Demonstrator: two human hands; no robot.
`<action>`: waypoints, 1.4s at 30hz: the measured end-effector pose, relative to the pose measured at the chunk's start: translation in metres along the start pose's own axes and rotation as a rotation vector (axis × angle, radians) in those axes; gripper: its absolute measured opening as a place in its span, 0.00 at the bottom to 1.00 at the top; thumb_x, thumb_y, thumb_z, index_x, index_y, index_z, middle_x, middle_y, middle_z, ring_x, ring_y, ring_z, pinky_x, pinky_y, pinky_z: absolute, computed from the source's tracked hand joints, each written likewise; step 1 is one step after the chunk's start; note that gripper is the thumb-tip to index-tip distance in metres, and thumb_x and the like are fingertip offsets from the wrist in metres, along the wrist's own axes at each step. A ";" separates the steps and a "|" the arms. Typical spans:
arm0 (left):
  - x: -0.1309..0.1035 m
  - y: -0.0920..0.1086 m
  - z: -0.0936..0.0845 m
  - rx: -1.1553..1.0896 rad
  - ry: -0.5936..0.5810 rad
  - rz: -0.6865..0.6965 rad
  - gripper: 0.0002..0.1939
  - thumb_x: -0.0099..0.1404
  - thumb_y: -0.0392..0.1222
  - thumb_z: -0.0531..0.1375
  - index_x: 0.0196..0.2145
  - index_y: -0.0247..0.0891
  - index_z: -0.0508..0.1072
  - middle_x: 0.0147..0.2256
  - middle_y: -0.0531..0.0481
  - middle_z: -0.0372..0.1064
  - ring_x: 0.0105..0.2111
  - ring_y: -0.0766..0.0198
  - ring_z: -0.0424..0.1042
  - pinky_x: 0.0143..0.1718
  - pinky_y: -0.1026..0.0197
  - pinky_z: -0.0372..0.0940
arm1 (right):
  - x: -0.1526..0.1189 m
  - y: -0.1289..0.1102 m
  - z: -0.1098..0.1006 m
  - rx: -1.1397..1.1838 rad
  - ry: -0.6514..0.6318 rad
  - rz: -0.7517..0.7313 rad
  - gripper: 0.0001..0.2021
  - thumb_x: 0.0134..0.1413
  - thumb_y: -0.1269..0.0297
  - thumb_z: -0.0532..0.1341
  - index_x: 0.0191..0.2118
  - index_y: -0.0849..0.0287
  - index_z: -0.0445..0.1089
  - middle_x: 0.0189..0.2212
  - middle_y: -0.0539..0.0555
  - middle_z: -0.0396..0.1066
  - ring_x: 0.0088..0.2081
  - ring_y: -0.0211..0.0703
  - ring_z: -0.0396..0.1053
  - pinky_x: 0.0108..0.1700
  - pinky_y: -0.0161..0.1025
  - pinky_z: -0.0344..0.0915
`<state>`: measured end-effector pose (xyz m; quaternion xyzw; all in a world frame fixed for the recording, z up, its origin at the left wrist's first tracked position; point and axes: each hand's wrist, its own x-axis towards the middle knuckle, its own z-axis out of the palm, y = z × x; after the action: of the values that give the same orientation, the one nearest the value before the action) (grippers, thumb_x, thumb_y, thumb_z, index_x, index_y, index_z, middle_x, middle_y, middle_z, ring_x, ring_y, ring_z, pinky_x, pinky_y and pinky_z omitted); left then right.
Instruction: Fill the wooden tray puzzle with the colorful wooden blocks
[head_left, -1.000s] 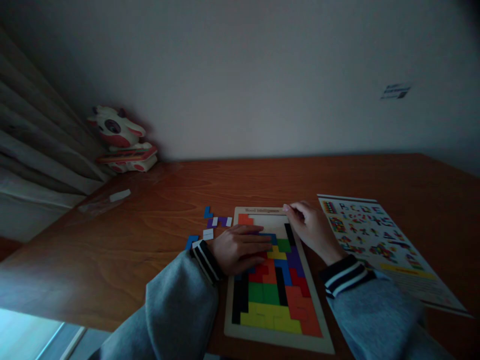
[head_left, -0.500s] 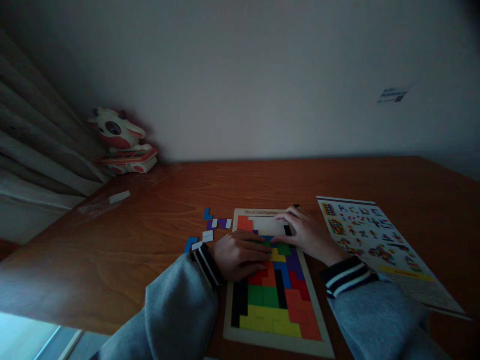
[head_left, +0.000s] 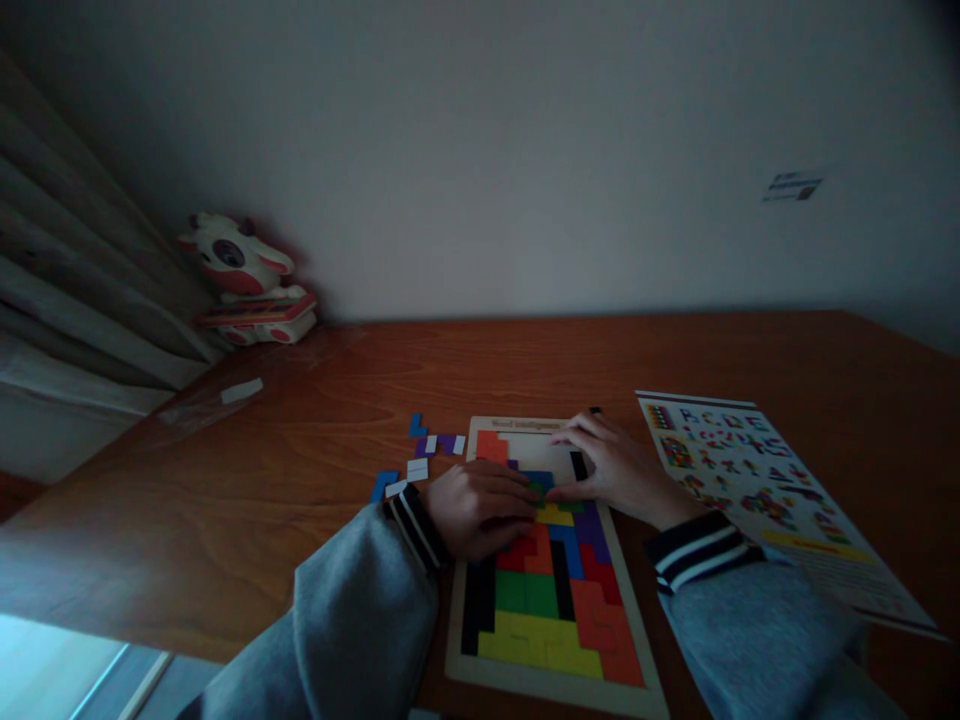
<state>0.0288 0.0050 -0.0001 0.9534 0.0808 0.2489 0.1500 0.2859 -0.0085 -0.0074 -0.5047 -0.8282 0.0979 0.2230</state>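
Right hand [head_left: 611, 475] — moved from far right corner of board [head_left: 529, 452] inward — thumb now over green piece [head_left: 571, 507].

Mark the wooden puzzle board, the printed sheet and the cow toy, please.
Wooden puzzle board [head_left: 540, 683], head view: bare wood of its near rim.
Printed sheet [head_left: 776, 500], head view: middle of its printed face.
Cow toy [head_left: 241, 280], head view: its pink muzzle.

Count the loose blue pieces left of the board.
2 visible: a far blue piece beyond the purple pieces, a nearer blue piece by the left sleeve, which may hide more.
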 end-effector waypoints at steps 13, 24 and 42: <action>0.000 -0.002 0.002 0.060 0.083 -0.010 0.09 0.68 0.39 0.59 0.41 0.35 0.78 0.41 0.46 0.79 0.44 0.61 0.77 0.49 0.59 0.72 | 0.002 -0.002 0.006 0.006 0.084 -0.024 0.11 0.59 0.54 0.61 0.43 0.52 0.73 0.40 0.55 0.70 0.44 0.49 0.70 0.48 0.49 0.67; 0.000 -0.004 0.003 0.179 0.119 -0.032 0.09 0.68 0.38 0.57 0.40 0.37 0.78 0.39 0.47 0.79 0.39 0.62 0.77 0.44 0.59 0.72 | 0.003 -0.002 0.007 0.021 0.122 -0.010 0.09 0.63 0.59 0.56 0.42 0.53 0.72 0.40 0.55 0.71 0.43 0.48 0.70 0.46 0.48 0.67; -0.095 -0.021 -0.065 0.342 0.196 -0.311 0.14 0.67 0.39 0.59 0.49 0.40 0.74 0.46 0.45 0.76 0.46 0.58 0.75 0.49 0.54 0.71 | 0.003 0.003 0.010 0.002 0.250 0.084 0.13 0.64 0.56 0.54 0.43 0.56 0.71 0.44 0.58 0.70 0.47 0.52 0.70 0.51 0.51 0.66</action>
<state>-0.0876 0.0195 0.0045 0.9124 0.2818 0.2965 0.0143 0.2824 -0.0033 -0.0170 -0.5470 -0.7721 0.0442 0.3206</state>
